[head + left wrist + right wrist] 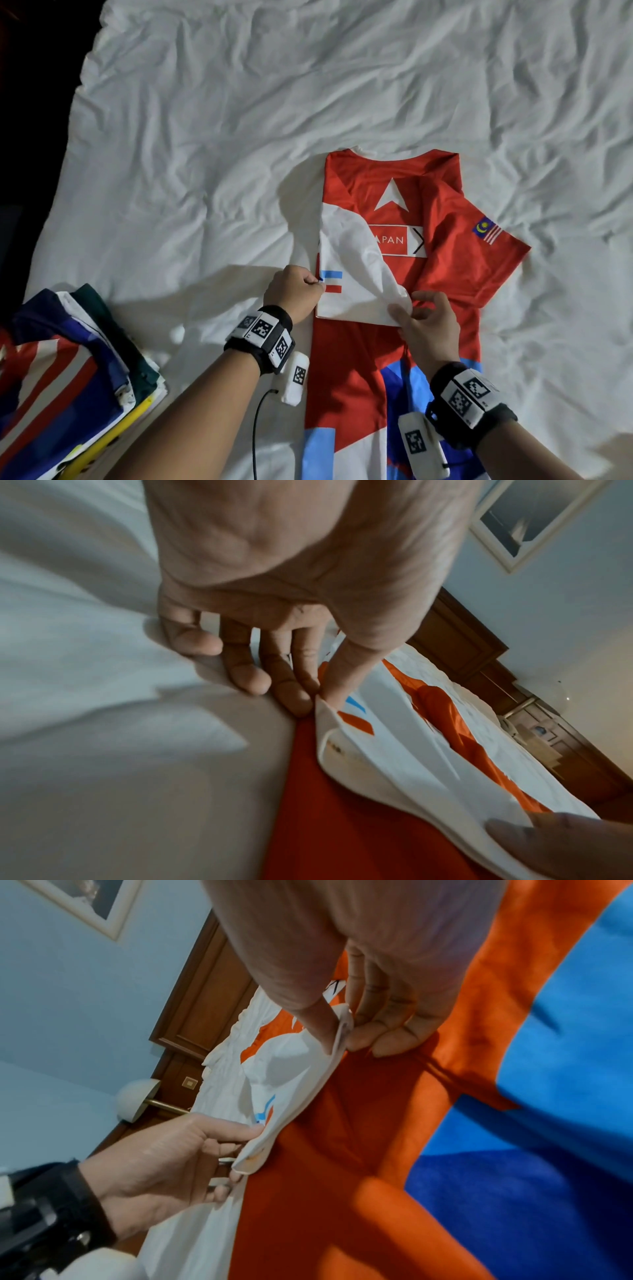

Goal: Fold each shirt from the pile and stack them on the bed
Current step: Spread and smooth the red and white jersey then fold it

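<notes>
A red shirt with white and blue panels lies spread flat on the white bed, at about 5 o'clock in the head view, its collar pointing toward 12 o'clock. Its white sleeve is folded inward over the red chest, partly covering the printed lettering. The other sleeve, carrying a small flag patch, stretches out toward 3 o'clock.

The left hand has its grip clamped on the sleeve hem at the 9 o'clock corner, thumb and forefinger pinching the edge beside the blue and red stripes. The right hand has its grip clamped on the same hem at its 3 o'clock corner, cloth pinched between thumb and fingers.

At 8 o'clock, well apart from the shirt, a stack of folded shirts rests on the bed's edge. Both wrists wear black bands with patterned markers.
</notes>
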Tool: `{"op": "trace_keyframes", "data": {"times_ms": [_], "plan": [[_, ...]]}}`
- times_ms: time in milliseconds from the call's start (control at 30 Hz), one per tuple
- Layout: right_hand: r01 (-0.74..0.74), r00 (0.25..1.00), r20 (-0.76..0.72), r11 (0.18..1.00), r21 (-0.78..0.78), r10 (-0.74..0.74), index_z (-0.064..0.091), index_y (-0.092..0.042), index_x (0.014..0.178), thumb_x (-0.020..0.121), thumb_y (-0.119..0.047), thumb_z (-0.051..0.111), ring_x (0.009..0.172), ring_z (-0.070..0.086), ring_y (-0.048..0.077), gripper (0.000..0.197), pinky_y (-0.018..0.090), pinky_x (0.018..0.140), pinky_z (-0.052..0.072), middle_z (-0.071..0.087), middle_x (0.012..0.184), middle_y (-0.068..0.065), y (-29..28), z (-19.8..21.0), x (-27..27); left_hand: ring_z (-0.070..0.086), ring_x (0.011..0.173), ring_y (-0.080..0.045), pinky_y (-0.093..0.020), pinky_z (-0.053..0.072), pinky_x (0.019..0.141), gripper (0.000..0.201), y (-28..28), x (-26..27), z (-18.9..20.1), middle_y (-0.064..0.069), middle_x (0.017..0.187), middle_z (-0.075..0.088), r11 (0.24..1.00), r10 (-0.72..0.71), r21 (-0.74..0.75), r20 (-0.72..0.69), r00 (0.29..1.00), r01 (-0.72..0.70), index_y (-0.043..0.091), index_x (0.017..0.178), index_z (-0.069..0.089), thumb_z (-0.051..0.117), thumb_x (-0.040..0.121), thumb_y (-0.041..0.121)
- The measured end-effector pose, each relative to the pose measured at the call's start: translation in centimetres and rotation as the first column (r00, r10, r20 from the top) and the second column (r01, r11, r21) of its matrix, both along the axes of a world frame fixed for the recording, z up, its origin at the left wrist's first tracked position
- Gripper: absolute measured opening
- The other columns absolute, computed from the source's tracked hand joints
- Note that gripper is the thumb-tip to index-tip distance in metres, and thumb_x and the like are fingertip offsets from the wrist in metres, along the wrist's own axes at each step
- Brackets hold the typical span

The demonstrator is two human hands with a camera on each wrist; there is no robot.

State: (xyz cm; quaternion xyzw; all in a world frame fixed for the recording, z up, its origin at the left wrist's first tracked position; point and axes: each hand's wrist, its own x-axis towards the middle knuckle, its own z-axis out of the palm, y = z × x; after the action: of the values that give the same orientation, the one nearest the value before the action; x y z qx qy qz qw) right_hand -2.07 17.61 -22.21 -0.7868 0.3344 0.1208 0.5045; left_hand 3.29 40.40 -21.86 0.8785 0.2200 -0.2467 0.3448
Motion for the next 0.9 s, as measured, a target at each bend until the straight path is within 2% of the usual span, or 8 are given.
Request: {"op": "trace_keyframes", "data": {"times_ms": [133,267,400,500,567,767,833,900], "plan": [[-0.064,0.998,0.021,0.995,-0.079,0.066,0.060,-0.021,0.104,0.078,-0.022,0.085,0.073,0.067,0.018,0.036,0.025,0.062,0.045,0.069,0.071,0.000,0.0,0.3,-0.4,0.070,0.087,-0.023,-0.035,0.058,0.082,0.022,0.2,-0.2,0.0,0.008,0.087,0.075,0.998,-0.057,0.034,0.009,0.998,0.056,0.026,0.063,0.067,0.074,0.083,0.033],[-0.141,0.990,-0.025,0.972,-0.188,0.139,0.053,-0.020,0.109,0.078,-0.032,0.084,0.085,0.064,0.024,0.045,0.027,0.064,0.042,0.065,0.087,-0.001,0.4,1.0,-0.5,0.067,0.093,-0.023,-0.041,0.056,0.086,0.014,0.1,-0.2,0.3,0.007,0.092,0.072,0.988,-0.120,0.103,0.050,0.991,0.115,0.026,0.080,0.066,0.070,0.084,0.039],[-0.319,0.836,0.133,0.668,-0.672,0.532,0.054,-0.013,0.127,0.084,-0.038,0.070,0.114,0.051,0.036,0.052,0.047,0.090,0.043,0.054,0.125,0.012,2.2,1.6,-0.8,0.045,0.133,-0.039,-0.055,0.044,0.103,0.053,-1.0,0.1,0.0,-0.018,0.147,0.045,0.786,-0.566,0.514,0.374,0.735,0.343,0.014,0.139,0.052,0.059,0.092,0.035],[-0.542,0.541,0.069,0.410,-0.734,0.838,0.041,-0.005,0.152,0.093,-0.032,0.057,0.152,0.024,0.038,0.067,0.054,0.118,0.027,0.028,0.163,0.019,3.8,-0.4,-0.4,0.003,0.158,-0.036,-0.061,0.013,0.124,0.068,-2.0,0.5,-2.2,-0.017,0.171,0.000,0.562,-0.814,0.576,0.254,0.522,0.594,0.013,0.164,0.016,0.036,0.101,0.032],[-0.638,0.466,-0.023,0.318,-0.702,0.885,0.028,-0.005,0.159,0.100,-0.037,0.047,0.157,0.007,0.032,0.070,0.054,0.123,0.018,0.013,0.169,0.015,3.6,-2.5,-0.2,-0.007,0.159,-0.029,-0.061,0.003,0.125,0.068,-1.6,0.7,-4.1,-0.010,0.172,-0.004,0.495,-0.852,0.572,0.172,0.495,0.654,0.018,0.165,0.011,0.022,0.102,0.040],[-0.713,0.549,-0.114,0.393,-0.581,0.828,0.010,-0.010,0.163,0.106,-0.055,0.019,0.158,-0.004,0.022,0.074,0.046,0.127,0.004,-0.001,0.171,0.007,2.1,-3.4,-2.0,-0.011,0.158,-0.030,-0.067,-0.005,0.121,0.075,0.3,1.7,-4.9,-0.010,0.172,-0.007,0.542,-0.766,0.600,0.066,0.639,0.588,0.015,0.165,0.008,0.017,0.101,0.054],[-0.664,0.588,-0.026,0.464,-0.586,0.809,0.035,-0.008,0.157,0.105,-0.044,0.030,0.154,0.022,0.031,0.063,0.048,0.123,0.019,0.026,0.166,0.013,1.1,-1.6,-2.1,-0.003,0.158,-0.036,-0.070,0.002,0.121,0.072,-1.0,1.7,-3.6,-0.017,0.171,0.004,0.611,-0.728,0.597,0.164,0.666,0.521,0.010,0.161,0.022,0.027,0.100,0.047],[-0.488,0.666,0.130,0.561,-0.669,0.734,0.064,-0.012,0.129,0.101,-0.034,0.045,0.119,0.053,0.036,0.040,0.048,0.101,0.040,0.059,0.133,0.010,-0.9,0.3,-1.1,0.017,0.154,-0.040,-0.069,0.020,0.117,0.062,-3.3,1.7,-1.7,-0.021,0.165,0.025,0.674,-0.701,0.570,0.294,0.649,0.470,0.014,0.152,0.041,0.039,0.096,0.040]]}}
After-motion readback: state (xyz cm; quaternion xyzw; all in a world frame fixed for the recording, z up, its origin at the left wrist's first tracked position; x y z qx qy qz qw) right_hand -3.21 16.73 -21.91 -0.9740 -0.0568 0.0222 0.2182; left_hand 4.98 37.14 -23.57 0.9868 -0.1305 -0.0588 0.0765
